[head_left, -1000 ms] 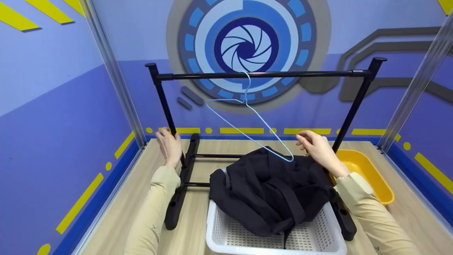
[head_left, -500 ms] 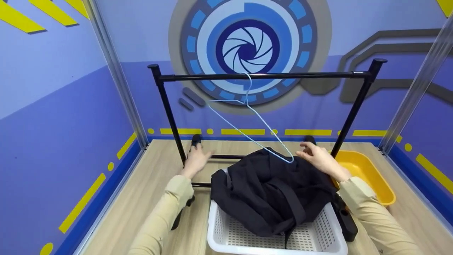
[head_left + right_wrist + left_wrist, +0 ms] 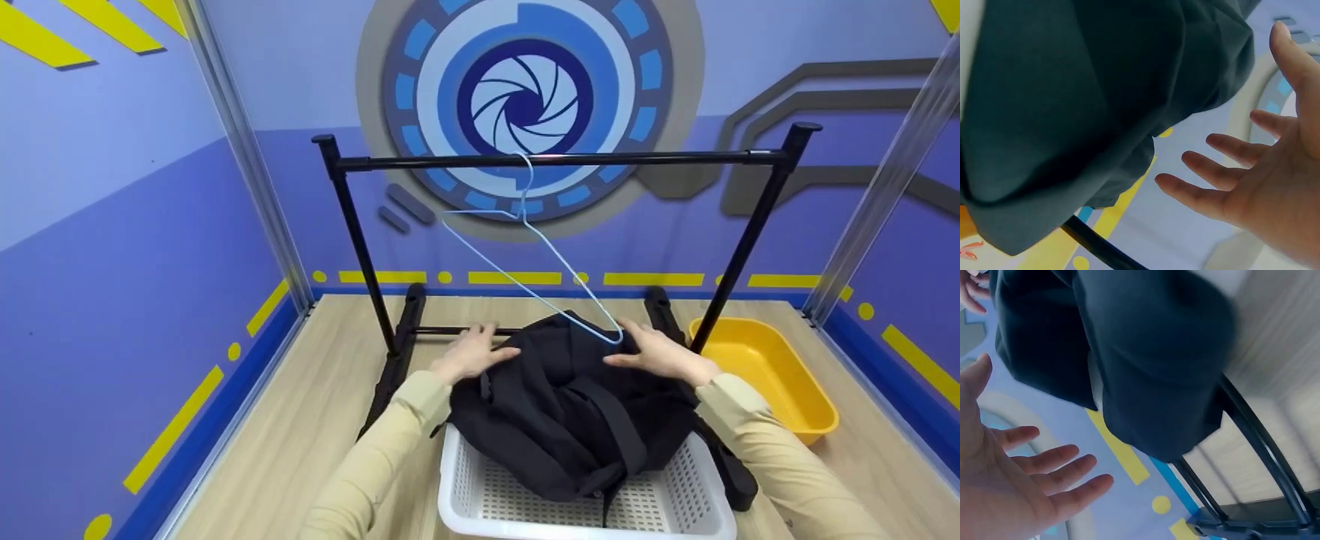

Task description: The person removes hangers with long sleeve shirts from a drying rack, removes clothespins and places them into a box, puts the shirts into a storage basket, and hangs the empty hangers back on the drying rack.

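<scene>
A dark garment (image 3: 555, 405) lies crumpled in a white perforated basket (image 3: 585, 531), spilling over its back and sides. My left hand (image 3: 472, 354) is at the garment's left back edge, thumb over the cloth and fingers spread. In the left wrist view its palm (image 3: 1010, 484) faces the cloth with a gap between. My right hand (image 3: 654, 354) is above the right side of the garment, thumb and fingers apart. The right wrist view has that hand's fingers (image 3: 1207, 199) extended, apart from the cloth. A light blue wire hanger (image 3: 559, 259) hangs from the rack's bar between my hands, its lower corner near my right fingertips.
A black garment rack (image 3: 622, 159) straddles the basket, with an upright post on each side and feet on the wooden table (image 3: 300, 420). A yellow tub (image 3: 780, 375) stands at the right behind my right forearm. Blue panels enclose the back and sides.
My left hand has moved right and down from beside the left post to the garment's edge. My right hand has lowered slightly and opened wider. Hanger and garment have stayed in place.
</scene>
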`<action>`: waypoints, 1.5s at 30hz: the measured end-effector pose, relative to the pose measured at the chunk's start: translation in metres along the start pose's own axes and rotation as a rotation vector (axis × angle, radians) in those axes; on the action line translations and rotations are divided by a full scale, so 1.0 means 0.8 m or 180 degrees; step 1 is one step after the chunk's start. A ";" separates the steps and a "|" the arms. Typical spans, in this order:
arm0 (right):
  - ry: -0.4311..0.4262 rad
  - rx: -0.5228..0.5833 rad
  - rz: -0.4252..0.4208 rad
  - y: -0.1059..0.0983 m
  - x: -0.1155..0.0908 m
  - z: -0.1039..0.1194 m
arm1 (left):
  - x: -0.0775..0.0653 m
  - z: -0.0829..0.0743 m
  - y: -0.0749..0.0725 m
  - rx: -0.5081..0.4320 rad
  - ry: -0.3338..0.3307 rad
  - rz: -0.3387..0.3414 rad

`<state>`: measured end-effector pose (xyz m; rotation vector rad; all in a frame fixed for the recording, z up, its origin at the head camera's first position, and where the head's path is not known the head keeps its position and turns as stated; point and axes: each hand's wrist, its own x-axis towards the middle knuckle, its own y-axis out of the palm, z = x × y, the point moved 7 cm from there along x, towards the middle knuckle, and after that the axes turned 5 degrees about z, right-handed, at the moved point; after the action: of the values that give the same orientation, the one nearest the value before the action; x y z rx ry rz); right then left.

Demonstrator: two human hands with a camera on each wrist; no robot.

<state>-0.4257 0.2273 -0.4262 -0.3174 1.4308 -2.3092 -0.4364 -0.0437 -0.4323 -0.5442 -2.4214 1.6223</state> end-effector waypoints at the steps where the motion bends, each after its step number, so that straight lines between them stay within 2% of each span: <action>1: 0.0007 -0.0028 0.0034 0.003 0.002 0.001 | 0.003 -0.004 0.003 0.0060 0.0033 0.0019; 8: -0.0112 -0.0308 0.0074 0.018 0.015 0.011 | 0.020 -0.030 0.021 0.0367 0.0150 0.0126; 12: 0.0007 -0.0500 0.0202 0.026 0.017 0.012 | 0.026 -0.041 0.028 0.0577 0.0320 0.0145; 21: -0.0016 -0.0786 0.0185 0.039 0.014 0.017 | 0.037 -0.048 0.040 0.0909 0.0374 0.0147; 27: -0.0001 -0.1063 0.0158 0.048 0.013 0.022 | 0.037 -0.058 0.053 0.1005 0.0502 0.0300; 30: 0.0054 -0.1135 0.0174 0.052 0.013 0.024 | 0.036 -0.061 0.059 0.1055 0.0487 0.0408; 36: -0.0043 -0.1285 0.0172 0.057 0.012 0.030 | 0.036 -0.067 0.069 0.1383 0.0494 0.0570; 39: -0.0266 -0.1366 0.0070 0.056 0.011 0.036 | 0.036 -0.075 0.068 0.1571 0.0685 0.0448; 45: -0.0926 -0.1533 -0.0257 0.051 0.009 0.049 | 0.035 -0.087 0.058 0.1789 0.1086 -0.0030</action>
<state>-0.4078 0.1770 -0.4449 -0.8248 1.8230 -1.8481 -0.4286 0.0427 -0.4491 -0.6356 -1.6297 1.9087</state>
